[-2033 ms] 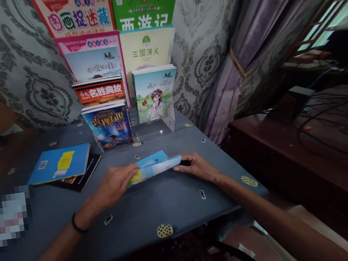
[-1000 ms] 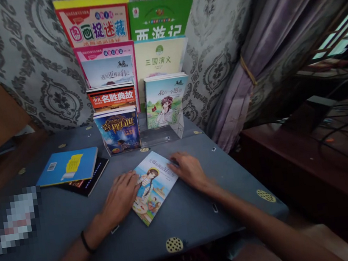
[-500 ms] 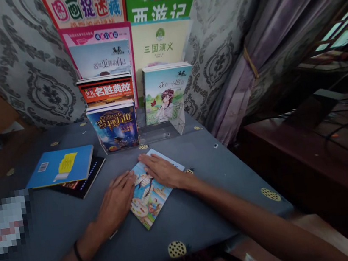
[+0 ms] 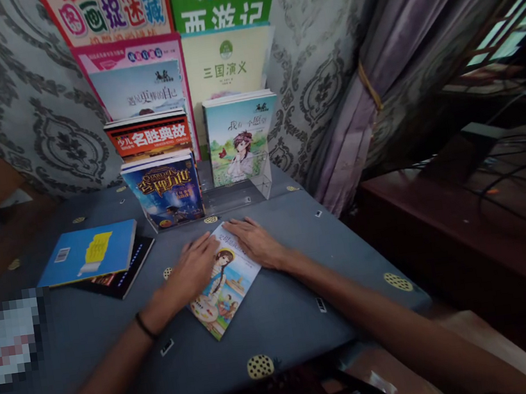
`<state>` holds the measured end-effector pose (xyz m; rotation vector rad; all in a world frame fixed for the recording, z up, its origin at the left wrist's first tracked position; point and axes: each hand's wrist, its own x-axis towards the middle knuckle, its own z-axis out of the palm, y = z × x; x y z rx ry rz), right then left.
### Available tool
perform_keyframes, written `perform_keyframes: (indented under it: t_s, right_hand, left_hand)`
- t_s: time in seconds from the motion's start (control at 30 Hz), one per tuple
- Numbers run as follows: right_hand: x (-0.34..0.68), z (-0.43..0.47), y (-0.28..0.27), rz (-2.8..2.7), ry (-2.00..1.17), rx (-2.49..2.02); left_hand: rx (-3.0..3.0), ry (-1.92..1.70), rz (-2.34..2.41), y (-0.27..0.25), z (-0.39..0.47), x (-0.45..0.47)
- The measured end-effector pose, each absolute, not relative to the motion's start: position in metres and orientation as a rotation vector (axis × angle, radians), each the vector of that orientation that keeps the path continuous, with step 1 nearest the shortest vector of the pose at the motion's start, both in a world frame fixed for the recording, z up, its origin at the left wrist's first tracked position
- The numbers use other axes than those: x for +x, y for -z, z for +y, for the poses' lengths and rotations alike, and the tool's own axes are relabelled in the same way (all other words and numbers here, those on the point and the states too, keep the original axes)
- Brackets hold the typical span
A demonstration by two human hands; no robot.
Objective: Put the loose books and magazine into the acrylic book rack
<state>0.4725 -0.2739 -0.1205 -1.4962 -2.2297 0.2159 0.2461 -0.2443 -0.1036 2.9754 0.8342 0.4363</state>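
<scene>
A paperback book (image 4: 230, 284) with an illustrated cover lies at an angle on the table (image 4: 290, 329), its picture side up. My left hand (image 4: 197, 264) rests over its upper left edge, fingers stretched out and pointing away from me. On the opposite side, my right hand (image 4: 256, 244) lies over the upper right part, its fingers also extended and nearly flat. Both hands are open and touch the book without lifting it. Some of the cover's title is hidden under the fingers. A dark band (image 4: 146, 327) circles my left wrist.
Behind the hands, a clear stand (image 4: 231, 198) holds several upright books, with a dark blue book (image 4: 165, 190) front left and a pale green book (image 4: 241, 142) right. A blue book (image 4: 89, 253) overlaps a black book (image 4: 139, 265) at left. A purple curtain (image 4: 344, 115) hangs right.
My left hand has moved up and right along the book's edge. My right hand has shifted from the cover's middle toward its upper right, uncovering more of the picture. The view has shifted slightly.
</scene>
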Motion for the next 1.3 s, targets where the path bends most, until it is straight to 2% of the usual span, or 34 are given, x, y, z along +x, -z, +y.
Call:
perform_keyframes:
  t_s: [0.43,0.8,1.13,1.3]
  right_hand:
    - [0.524,-0.355,0.122,-2.050,-0.347,-1.352]
    - [0.503,-0.372,0.114,-2.177,-0.072,-1.428]
    - [0.419,-0.400,0.097,-2.434,-0.447,-1.064]
    - [0.405,-0.386,0.086,-2.435,-0.567,-1.049]
  left_hand:
    - [2.861,-0.570,0.807,0.124,-0.218,0.266]
    - [2.701,-0.476,0.713,0.120,-0.199,0.253]
    - [2.547,-0.473,0.644,0.114,-0.191,0.248]
    - [2.397,-0.555,0.622,0.110,-0.191,0.247]
